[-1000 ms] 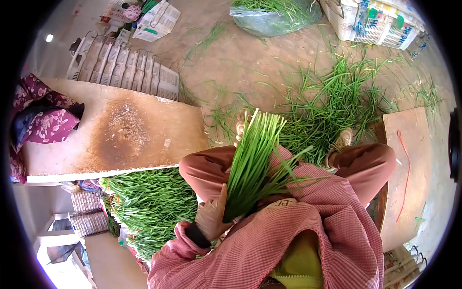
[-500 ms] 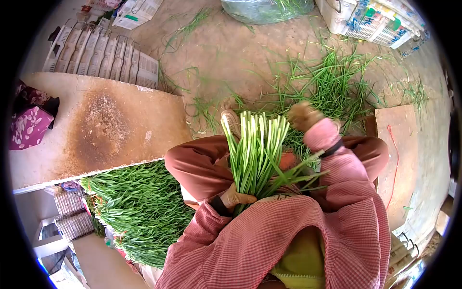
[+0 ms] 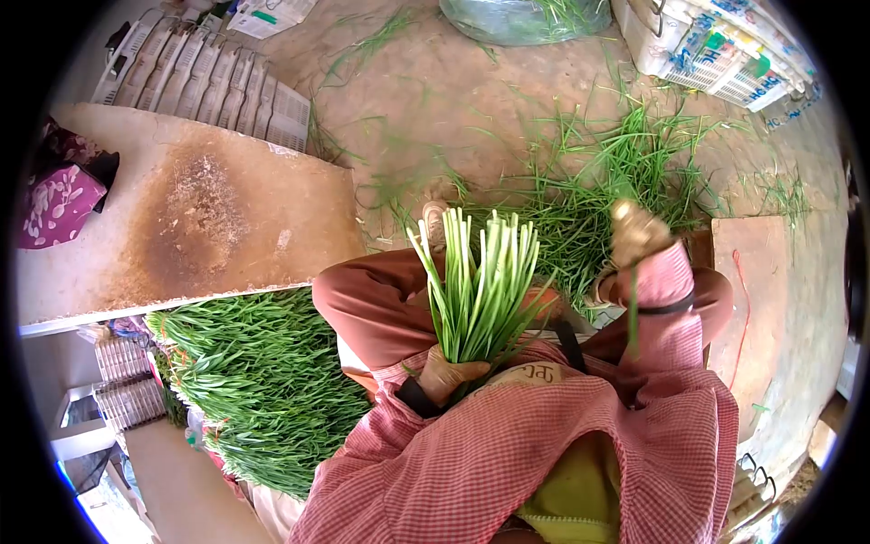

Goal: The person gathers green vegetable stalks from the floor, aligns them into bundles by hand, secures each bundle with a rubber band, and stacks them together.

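Observation:
My left hand is closed round a bunch of garlic chives, held in front of my lap with the pale stem ends up and fanned out. Away to the right of the bunch is my right hand, smeared by motion but with its fingers curled in. A blurred green chive leaf trails down from it along the sleeve. Beneath and beyond this hand lies a loose heap of chive leaves on the ground.
Many chive bunches are stacked at my left, beside a stained board. White crates stand behind it. A full plastic bag and another crate are at the far side. A board with red string lies right.
My right hand has moved right, away from the bunch, and a few leaves that stuck out at the bunch's right side are gone from there. My left hand keeps its hold.

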`<move>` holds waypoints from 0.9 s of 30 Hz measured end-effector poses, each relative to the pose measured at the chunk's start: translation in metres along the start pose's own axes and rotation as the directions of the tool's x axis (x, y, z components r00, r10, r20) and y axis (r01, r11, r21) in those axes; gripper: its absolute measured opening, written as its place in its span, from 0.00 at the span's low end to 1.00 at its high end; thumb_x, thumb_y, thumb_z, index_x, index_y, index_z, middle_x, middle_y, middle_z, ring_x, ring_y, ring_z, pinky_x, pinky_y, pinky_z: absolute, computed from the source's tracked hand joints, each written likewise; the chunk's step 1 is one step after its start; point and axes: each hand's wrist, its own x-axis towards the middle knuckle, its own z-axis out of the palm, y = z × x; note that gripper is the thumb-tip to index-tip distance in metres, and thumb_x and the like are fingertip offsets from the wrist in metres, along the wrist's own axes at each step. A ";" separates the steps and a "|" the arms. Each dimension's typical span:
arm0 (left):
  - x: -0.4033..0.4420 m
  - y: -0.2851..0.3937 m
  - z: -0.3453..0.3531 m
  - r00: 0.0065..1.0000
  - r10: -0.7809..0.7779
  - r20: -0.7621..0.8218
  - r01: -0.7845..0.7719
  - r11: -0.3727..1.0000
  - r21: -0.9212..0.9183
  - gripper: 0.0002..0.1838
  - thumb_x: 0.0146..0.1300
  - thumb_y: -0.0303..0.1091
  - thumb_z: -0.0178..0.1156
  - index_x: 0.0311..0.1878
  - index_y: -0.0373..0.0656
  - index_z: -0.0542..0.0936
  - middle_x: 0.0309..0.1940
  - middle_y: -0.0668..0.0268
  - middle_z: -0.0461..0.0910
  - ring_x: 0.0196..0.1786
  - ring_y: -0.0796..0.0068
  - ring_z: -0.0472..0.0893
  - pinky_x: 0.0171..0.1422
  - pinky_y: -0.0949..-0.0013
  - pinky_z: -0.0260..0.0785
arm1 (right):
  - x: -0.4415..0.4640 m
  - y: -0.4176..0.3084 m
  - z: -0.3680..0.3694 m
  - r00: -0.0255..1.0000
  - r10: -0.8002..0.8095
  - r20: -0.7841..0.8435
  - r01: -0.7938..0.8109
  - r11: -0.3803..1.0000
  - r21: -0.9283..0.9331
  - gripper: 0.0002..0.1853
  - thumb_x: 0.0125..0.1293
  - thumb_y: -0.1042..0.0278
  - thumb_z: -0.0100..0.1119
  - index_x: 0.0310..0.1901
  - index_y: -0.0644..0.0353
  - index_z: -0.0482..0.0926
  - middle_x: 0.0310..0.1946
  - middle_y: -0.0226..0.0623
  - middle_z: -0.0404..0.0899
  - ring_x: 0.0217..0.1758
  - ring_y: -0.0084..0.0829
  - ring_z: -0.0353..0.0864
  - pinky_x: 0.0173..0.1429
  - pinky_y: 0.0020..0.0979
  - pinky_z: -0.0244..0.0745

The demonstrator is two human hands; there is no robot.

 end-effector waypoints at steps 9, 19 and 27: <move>0.002 -0.003 0.012 0.979 0.185 -0.087 -0.186 0.983 -0.002 0.23 0.48 0.17 0.60 0.50 0.40 0.71 0.45 0.65 0.76 0.46 0.73 0.75 0.54 0.70 0.66 | 0.027 0.077 0.091 0.895 -0.423 0.140 0.108 -0.100 -0.989 0.09 0.53 0.71 0.62 0.37 0.61 0.76 0.17 0.25 0.71 0.19 0.14 0.67 0.23 0.19 0.65; 0.003 -0.006 0.007 0.983 0.154 -0.102 -0.162 0.983 -0.082 0.17 0.52 0.22 0.61 0.47 0.40 0.74 0.41 0.66 0.77 0.39 0.79 0.76 0.44 0.75 0.70 | 0.044 0.091 0.047 0.949 0.077 -0.307 -0.291 0.592 -0.751 0.07 0.59 0.68 0.56 0.31 0.64 0.76 0.14 0.29 0.71 0.14 0.18 0.64 0.18 0.20 0.60; 0.000 -0.003 0.009 0.987 0.139 -0.077 -0.140 0.990 -0.020 0.17 0.52 0.21 0.60 0.47 0.40 0.74 0.41 0.66 0.77 0.41 0.77 0.76 0.47 0.73 0.69 | 0.076 0.013 0.082 0.938 -0.309 0.159 0.327 0.634 -0.701 0.10 0.60 0.65 0.54 0.39 0.61 0.75 0.16 0.28 0.73 0.14 0.18 0.67 0.15 0.18 0.60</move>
